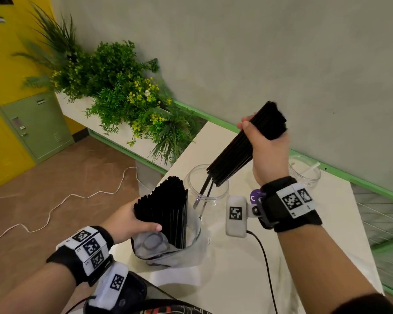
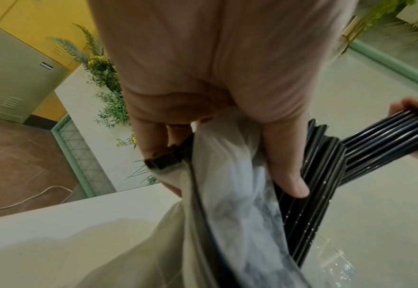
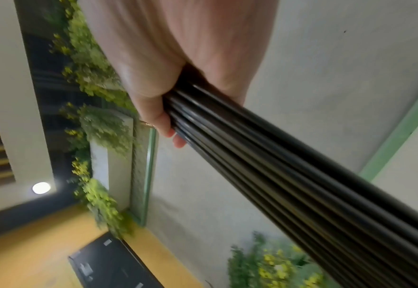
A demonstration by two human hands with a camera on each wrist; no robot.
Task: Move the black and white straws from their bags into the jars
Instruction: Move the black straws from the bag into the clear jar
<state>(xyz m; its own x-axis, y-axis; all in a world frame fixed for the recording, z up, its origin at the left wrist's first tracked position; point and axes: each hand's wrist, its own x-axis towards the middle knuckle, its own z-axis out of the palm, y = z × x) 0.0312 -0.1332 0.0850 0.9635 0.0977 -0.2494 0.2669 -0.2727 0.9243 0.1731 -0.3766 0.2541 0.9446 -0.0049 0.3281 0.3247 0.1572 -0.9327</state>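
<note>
My right hand (image 1: 264, 143) grips a bundle of black straws (image 1: 241, 146) tilted down, their lower ends over the mouth of a clear jar (image 1: 205, 189) that holds a few black straws. In the right wrist view the same bundle (image 3: 289, 175) runs out of my right hand (image 3: 178, 78). My left hand (image 1: 132, 220) holds an upright pack of black straws (image 1: 166, 214) that stands in a clear plastic bag (image 1: 168, 252) on the table. In the left wrist view my left hand's thumb (image 2: 286, 165) presses the straws (image 2: 311, 191) against the bag (image 2: 230, 194). A second clear jar (image 1: 304, 169) at the back right holds a white straw.
The white table (image 1: 247, 268) ends at a green rail along the grey wall. A planter with green plants (image 1: 114, 91) stands to the left behind the table. A black cable (image 1: 266, 264) crosses the table; a white cord (image 1: 55, 207) lies on the brown floor.
</note>
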